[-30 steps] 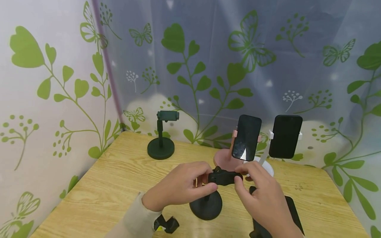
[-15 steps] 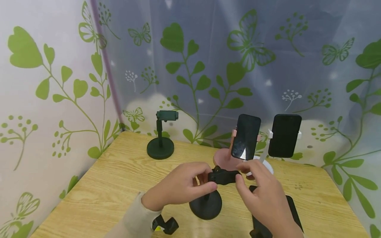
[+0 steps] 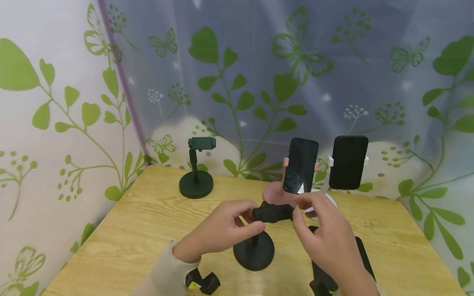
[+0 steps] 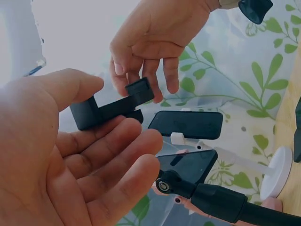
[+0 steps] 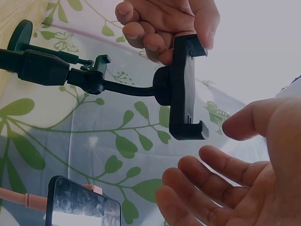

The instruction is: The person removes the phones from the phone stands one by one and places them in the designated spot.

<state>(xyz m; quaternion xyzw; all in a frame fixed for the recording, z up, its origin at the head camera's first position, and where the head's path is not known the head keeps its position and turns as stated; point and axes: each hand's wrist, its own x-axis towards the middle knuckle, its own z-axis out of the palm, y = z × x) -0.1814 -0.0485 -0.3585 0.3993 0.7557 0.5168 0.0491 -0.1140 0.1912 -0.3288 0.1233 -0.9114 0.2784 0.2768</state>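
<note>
Fingers [image 3: 252, 230], left hand [image 3: 224, 226]: pinching one end of black phone clamp [image 3: 275, 213]; fingers, right hand [image 3: 328, 234]: parted, holding nothing, just beside its other end; round black base [image 3: 254, 257], on table [image 3: 144, 230]

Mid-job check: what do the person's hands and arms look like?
The left hand and right hand are bare, no gloves or rings visible. The left sleeve is pale beige; a black device with a yellow patch sits beside it. The right arm shows a pale cuff and dark device.
</note>
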